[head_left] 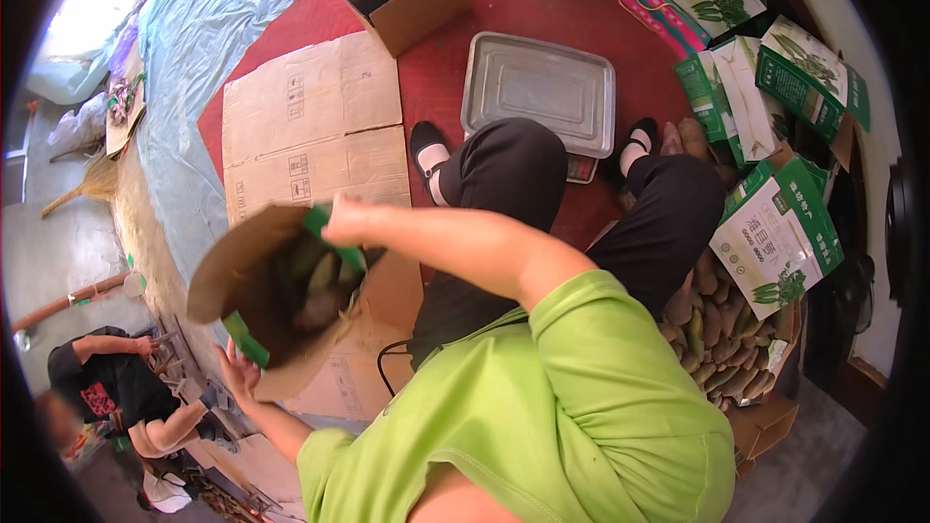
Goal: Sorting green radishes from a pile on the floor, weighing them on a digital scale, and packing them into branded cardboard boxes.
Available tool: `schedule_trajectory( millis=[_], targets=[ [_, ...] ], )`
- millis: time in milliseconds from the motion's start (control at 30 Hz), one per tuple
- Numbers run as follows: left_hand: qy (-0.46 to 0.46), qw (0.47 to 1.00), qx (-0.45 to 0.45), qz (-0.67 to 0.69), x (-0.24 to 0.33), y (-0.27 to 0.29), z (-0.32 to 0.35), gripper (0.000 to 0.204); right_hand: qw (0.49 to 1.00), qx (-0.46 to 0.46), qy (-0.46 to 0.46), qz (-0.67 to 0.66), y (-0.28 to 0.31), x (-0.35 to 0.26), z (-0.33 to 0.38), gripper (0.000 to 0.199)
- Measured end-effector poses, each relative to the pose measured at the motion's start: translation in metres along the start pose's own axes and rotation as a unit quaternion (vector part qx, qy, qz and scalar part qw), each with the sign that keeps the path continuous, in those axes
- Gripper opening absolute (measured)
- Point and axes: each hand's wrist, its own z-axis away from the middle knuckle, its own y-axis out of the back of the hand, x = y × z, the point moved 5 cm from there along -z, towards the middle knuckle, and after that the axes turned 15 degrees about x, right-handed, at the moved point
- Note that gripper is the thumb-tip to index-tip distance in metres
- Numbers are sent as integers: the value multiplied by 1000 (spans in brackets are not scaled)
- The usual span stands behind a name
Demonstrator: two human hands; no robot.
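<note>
A person's right hand point(345, 223) grips the rim of a cardboard box point(218, 276) above flattened cardboard point(315, 116), the left hand point(238, 374) open against its opposite edge, where a slip could spill the vegetables point(325, 276) inside.

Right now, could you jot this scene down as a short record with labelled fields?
Box: brown cardboard, open, tilted
Inside: green and brownish produce, blurred
Left hand: open, at the lower green flap
Right hand: gripping the upper green flap
Ahead: flattened cardboard, lidded plastic container
Right side: green-and-white cartons, heaped produce
Nearby: another person in black
</note>
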Motion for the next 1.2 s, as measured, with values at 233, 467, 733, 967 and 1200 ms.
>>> schedule_trajectory(
  millis=[233, 467, 733, 967, 1200],
  targets=[
    [65, 958, 258, -108, -95, 112, 15, 69, 962, -259, 69, 54, -98, 13, 52, 33],
    [55, 964, 228, -126, -91, 106, 7, 76, 973, 30, 225, -26, -71, -10, -11, 22],
    [-52, 932, 238, -267, -22, 2, -3, 56, 911, 154, 215, -316, 153, -4, 53, 23],
    [-235, 904, 223, -279, 26, -69, -8, 51, 863, 357, 162, -318, 323, 88, 126, 25],
    [-411, 846, 189, -283, 67, -173, -9, 46, 769, 633, 9, -82, 436, 294, 232, 26]
  ],
)
